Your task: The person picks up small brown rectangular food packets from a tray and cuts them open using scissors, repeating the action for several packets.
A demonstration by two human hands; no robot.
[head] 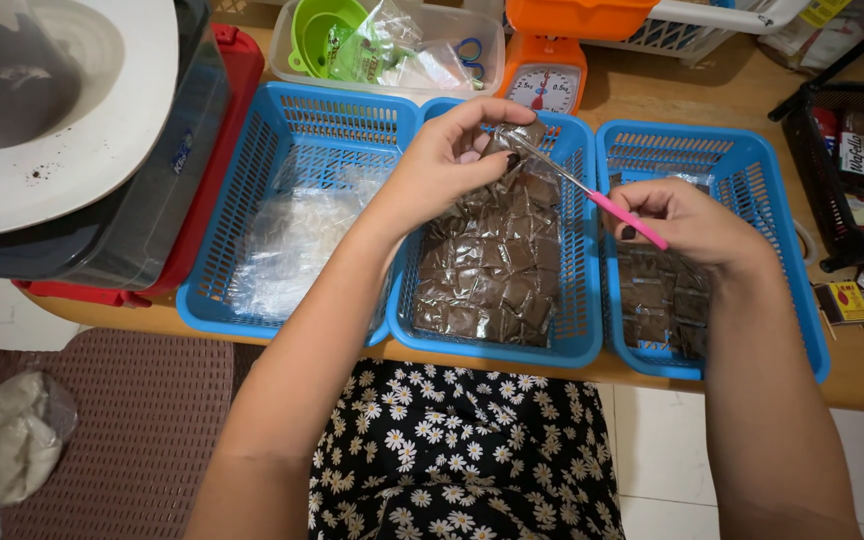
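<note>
Pink-handled scissors (602,203) gripped by right hand (687,220); left hand (447,160) pinches sachet (517,140) above middle basket's rim (592,250)

this looks like a home packing corner, a small food business run from a house. a wooden table (652,95) stands on a tiled floor (662,450) with a woven mat (142,420). three blue plastic baskets (582,340) sit side by side under the fingers, and beyond the fingertips stand an orange kitchen scale (544,85) and a clear tub (452,50) with a green funnel (320,35).
</note>
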